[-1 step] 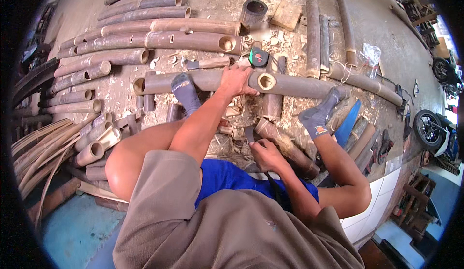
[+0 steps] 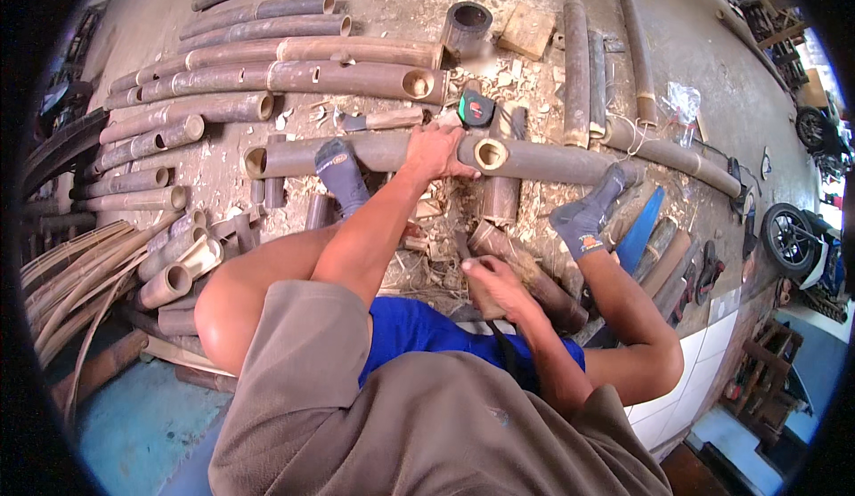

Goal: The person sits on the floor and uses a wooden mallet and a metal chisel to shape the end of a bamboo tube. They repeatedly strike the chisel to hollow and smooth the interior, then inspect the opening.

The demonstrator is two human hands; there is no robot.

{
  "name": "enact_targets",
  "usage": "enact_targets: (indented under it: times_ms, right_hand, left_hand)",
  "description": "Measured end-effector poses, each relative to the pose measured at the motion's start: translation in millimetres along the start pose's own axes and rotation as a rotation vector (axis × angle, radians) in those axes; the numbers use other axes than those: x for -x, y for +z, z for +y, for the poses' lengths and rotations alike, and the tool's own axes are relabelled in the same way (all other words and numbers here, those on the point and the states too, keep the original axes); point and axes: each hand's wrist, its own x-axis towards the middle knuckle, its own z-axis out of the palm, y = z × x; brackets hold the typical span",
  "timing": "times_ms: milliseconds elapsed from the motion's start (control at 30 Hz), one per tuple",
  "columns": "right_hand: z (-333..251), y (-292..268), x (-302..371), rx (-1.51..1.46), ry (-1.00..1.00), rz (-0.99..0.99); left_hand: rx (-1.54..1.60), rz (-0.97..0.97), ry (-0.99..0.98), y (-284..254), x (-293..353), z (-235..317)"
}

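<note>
A long brown bamboo pole (image 2: 570, 161) lies crosswise in front of me, with an oval hole (image 2: 491, 153) cut in its upper side near the middle. My left hand (image 2: 436, 150) is clasped over the pole just left of that hole. Both my socked feet (image 2: 341, 175) rest against the pole, one toward each end. My right hand (image 2: 500, 288), closed, grips the wooden handle of a knife in front of my lap. The knife's dark blade (image 2: 462, 245) points away from me, apart from the pole. Below the pole's middle, shorter bamboo pieces (image 2: 501, 195) lie under and beside it.
Just beyond the pole sits a tape measure (image 2: 476, 108). Several bamboo poles (image 2: 347, 77) lie at the far left, and others (image 2: 577, 69) at the far right. A blue tapered flat piece (image 2: 641, 231) is by my right foot. Wood shavings (image 2: 525, 73) cover the floor.
My right hand has turned slightly, and the knife blade now shows narrower, with more of the handle visible. My left hand and the pole stay in place.
</note>
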Motion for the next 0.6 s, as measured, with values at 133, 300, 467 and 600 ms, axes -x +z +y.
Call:
enact_targets:
  times_ms: [133, 300, 467, 600]
  right_hand:
    - [-126.4, -42.1, 19.4, -0.828, -0.096, -0.104]
    - [-204.4, -87.5, -91.4, -0.503, -0.317, 0.129]
    - [-291.9, -114.6, -208.6, -0.381, -0.363, 0.077]
    - [-322.0, -125.4, -275.2, -0.444, -0.128, 0.017]
  left_hand:
    - [0.004, -0.041, -0.043, -6.0, 0.7, 0.2]
    - [0.011, -0.006, -0.051, -14.4, -7.1, 4.4]
    - [0.040, 0.054, -0.057, -3.5, -6.3, -0.4]
    - [0.062, 0.174, 0.020, 7.8, -5.7, -2.4]
